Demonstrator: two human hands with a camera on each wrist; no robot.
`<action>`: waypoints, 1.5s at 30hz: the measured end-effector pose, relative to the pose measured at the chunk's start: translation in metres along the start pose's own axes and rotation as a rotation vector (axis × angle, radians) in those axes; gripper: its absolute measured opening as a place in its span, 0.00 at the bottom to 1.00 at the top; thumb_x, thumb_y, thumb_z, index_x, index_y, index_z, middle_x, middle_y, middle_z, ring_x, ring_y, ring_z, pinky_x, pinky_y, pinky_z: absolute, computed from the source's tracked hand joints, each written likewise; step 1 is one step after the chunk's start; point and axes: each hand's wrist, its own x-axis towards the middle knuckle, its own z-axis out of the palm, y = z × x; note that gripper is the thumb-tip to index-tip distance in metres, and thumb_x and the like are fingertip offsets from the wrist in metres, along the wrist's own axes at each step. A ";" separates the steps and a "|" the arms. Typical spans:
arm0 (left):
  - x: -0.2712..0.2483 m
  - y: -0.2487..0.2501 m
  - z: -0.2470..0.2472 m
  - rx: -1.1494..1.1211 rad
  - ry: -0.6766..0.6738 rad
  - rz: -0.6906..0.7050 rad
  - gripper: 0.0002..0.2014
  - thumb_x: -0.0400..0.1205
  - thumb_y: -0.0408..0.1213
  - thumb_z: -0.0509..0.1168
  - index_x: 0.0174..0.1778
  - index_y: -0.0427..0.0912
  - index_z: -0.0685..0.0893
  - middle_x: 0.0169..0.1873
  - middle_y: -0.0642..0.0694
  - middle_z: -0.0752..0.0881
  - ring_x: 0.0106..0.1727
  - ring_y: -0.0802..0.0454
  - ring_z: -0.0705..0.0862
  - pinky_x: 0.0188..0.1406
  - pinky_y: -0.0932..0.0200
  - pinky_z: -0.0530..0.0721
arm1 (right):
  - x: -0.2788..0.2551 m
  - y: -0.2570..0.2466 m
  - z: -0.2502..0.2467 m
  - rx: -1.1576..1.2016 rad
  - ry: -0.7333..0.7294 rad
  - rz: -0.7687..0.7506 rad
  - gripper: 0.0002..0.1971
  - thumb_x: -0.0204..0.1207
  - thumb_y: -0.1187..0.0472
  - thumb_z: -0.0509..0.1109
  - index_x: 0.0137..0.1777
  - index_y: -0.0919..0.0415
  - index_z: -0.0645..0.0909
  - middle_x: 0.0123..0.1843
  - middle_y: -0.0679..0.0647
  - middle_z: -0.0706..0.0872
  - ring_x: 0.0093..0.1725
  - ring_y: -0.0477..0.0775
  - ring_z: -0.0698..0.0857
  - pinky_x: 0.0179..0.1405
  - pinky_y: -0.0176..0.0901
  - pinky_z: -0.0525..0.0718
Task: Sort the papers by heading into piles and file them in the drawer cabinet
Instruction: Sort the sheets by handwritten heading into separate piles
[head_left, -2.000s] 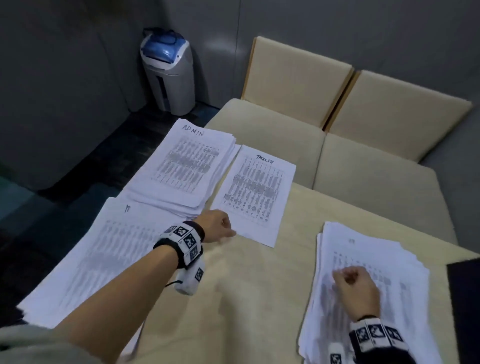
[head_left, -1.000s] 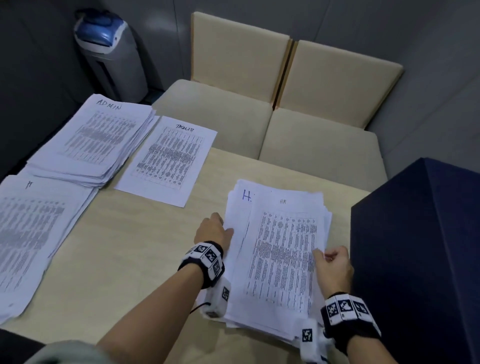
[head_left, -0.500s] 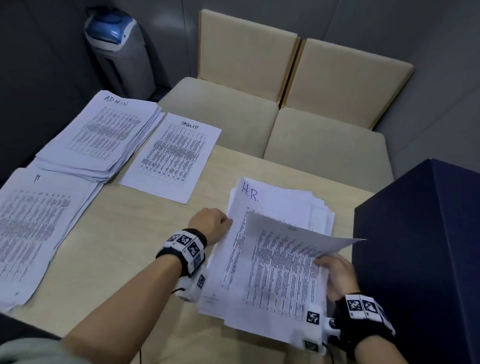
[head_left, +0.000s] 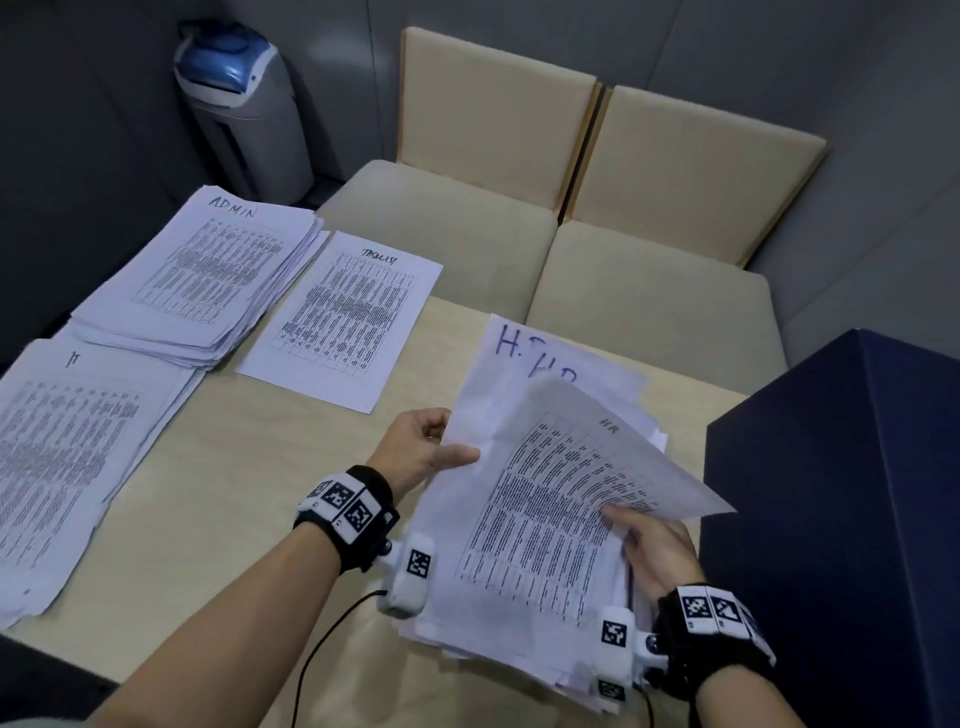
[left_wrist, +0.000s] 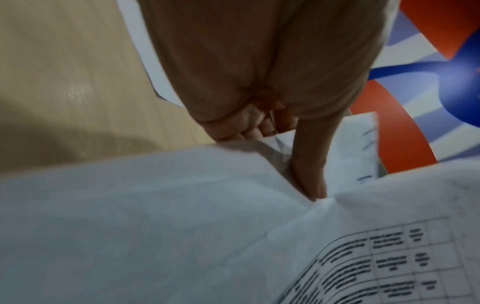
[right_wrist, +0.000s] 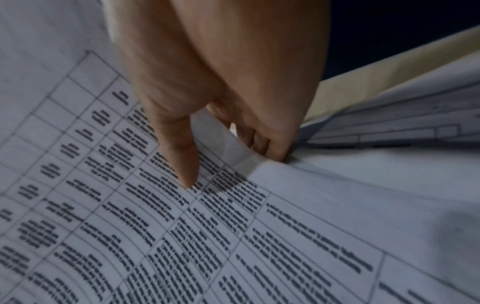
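A thick stack of HR papers (head_left: 540, 509) is lifted off the wooden table (head_left: 218, 499) at its near right. My left hand (head_left: 426, 447) grips the stack's left edge, thumb on top (left_wrist: 309, 181), fingers under. My right hand (head_left: 649, 540) grips the right edge, thumb (right_wrist: 184, 160) on the printed top sheet, fingers curled beneath. The top sheet bows upward. An ADMIN pile (head_left: 208, 275), a single TASKLIST sheet (head_left: 343, 317) and a third pile (head_left: 67, 447) lie on the left half.
A dark blue cabinet (head_left: 841, 509) stands right of the table, close to my right hand. Two beige seats (head_left: 545, 234) sit beyond the far edge. A grey and blue bin (head_left: 244, 109) stands on the floor at back left.
My left hand came from the left piles over to the HR stack. Both hands took hold of its edges and raised it off the table; the top sheet curled up.
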 end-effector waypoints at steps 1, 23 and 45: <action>0.000 0.001 0.000 -0.018 -0.007 -0.012 0.17 0.70 0.20 0.77 0.53 0.22 0.85 0.47 0.30 0.90 0.42 0.44 0.88 0.41 0.54 0.89 | 0.001 0.001 0.000 -0.017 0.010 0.013 0.11 0.71 0.77 0.73 0.53 0.78 0.84 0.49 0.66 0.92 0.49 0.62 0.91 0.35 0.41 0.88; 0.011 -0.012 0.011 0.001 0.058 -0.195 0.24 0.66 0.10 0.49 0.21 0.33 0.87 0.35 0.39 0.91 0.41 0.46 0.89 0.46 0.60 0.85 | 0.001 -0.014 0.016 0.006 -0.045 -0.076 0.20 0.78 0.74 0.63 0.34 0.57 0.92 0.38 0.54 0.91 0.45 0.65 0.87 0.33 0.35 0.87; 0.027 -0.014 -0.019 1.277 0.125 -0.063 0.21 0.83 0.45 0.66 0.25 0.43 0.73 0.24 0.49 0.77 0.35 0.44 0.84 0.32 0.60 0.75 | -0.010 -0.009 0.010 -0.229 0.113 -0.155 0.06 0.72 0.77 0.72 0.45 0.70 0.85 0.38 0.61 0.90 0.36 0.57 0.88 0.33 0.43 0.81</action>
